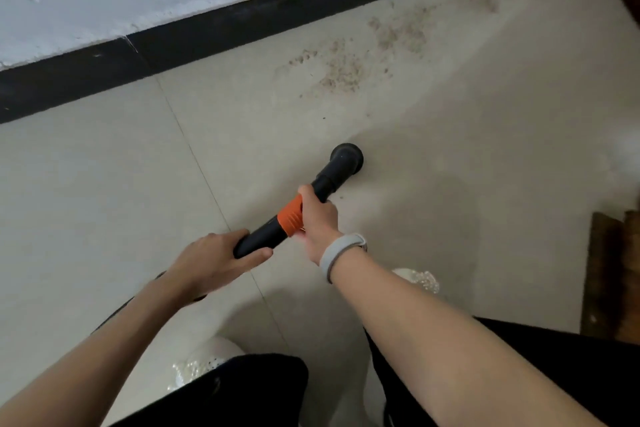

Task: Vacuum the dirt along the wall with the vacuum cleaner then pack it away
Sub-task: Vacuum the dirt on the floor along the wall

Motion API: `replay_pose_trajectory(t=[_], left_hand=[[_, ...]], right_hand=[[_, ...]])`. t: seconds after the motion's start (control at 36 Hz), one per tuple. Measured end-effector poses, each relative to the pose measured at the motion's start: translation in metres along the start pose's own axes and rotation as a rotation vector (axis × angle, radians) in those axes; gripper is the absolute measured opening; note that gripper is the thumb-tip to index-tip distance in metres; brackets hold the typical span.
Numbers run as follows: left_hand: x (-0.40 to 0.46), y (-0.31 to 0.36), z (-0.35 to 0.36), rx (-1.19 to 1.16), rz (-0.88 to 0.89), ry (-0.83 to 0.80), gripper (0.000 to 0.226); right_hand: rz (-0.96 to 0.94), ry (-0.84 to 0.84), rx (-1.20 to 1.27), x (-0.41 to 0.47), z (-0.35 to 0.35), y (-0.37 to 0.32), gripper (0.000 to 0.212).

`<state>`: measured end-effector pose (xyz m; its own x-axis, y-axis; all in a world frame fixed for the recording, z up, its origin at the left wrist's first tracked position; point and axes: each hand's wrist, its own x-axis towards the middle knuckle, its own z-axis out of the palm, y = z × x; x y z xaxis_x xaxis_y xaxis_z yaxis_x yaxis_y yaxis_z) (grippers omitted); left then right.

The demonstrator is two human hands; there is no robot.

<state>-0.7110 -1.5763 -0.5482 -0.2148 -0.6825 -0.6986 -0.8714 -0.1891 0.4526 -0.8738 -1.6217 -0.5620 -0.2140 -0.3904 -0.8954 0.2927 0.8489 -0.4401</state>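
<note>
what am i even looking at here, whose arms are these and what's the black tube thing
There is no machine here, only a person. The single picture comes from a camera worn on the person's head, looking forward and down, so the arms reaching in from the bottom are their own.

Both hands hold a black vacuum cleaner tube with an orange collar in its middle. The left hand grips the near end. The right hand, with a pale band on its wrist, grips the tube at the collar. The round nozzle at the far end points at the pale tiled floor.

Further off, a patch of brownish dirt lies on the tiles near the black skirting at the foot of the wall. The nozzle has not reached it. The person's pale shoes show at the bottom.
</note>
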Motion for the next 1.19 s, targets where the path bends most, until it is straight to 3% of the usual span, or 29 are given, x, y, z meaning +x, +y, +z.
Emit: replay_pose_trajectory(t=[0.08, 0.22, 0.47, 0.58, 0.83, 0.97, 1.06, 1.19], left_hand=[[0.007, 0.008, 0.000, 0.073, 0.047, -0.054, 0.038], [0.016, 0.019, 0.004, 0.154, 0.111, -0.131, 0.040], [0.027, 0.036, -0.015, 0.019, 0.079, -0.086, 0.038], [0.022, 0.025, -0.021, 0.091, 0.047, -0.027, 0.039], [-0.030, -0.014, -0.016, 0.276, -0.116, 0.030, 0.049], [-0.066, -0.017, 0.002, 0.185, -0.292, 0.079, 0.054], [-0.083, -0.008, 0.016, 0.129, -0.379, 0.117, 0.054], [-0.100, 0.013, 0.033, 0.037, -0.511, 0.216, 0.056]], right_hand=[[0.053, 0.006, 0.187, -0.004, -0.015, 0.003, 0.016], [0.040, 0.087, 0.233, -0.007, -0.033, 0.009, 0.013], [-0.012, 0.114, 0.138, 0.005, -0.021, -0.018, 0.042], [0.004, 0.076, 0.065, -0.002, -0.009, -0.020, 0.037], [0.208, -0.024, 0.001, -0.042, 0.013, 0.017, 0.046], [0.308, -0.106, -0.058, -0.056, 0.011, 0.034, 0.045], [0.338, -0.173, -0.134, -0.060, 0.004, 0.034, 0.033], [0.275, -0.269, -0.326, -0.058, 0.004, 0.025, 0.037]])
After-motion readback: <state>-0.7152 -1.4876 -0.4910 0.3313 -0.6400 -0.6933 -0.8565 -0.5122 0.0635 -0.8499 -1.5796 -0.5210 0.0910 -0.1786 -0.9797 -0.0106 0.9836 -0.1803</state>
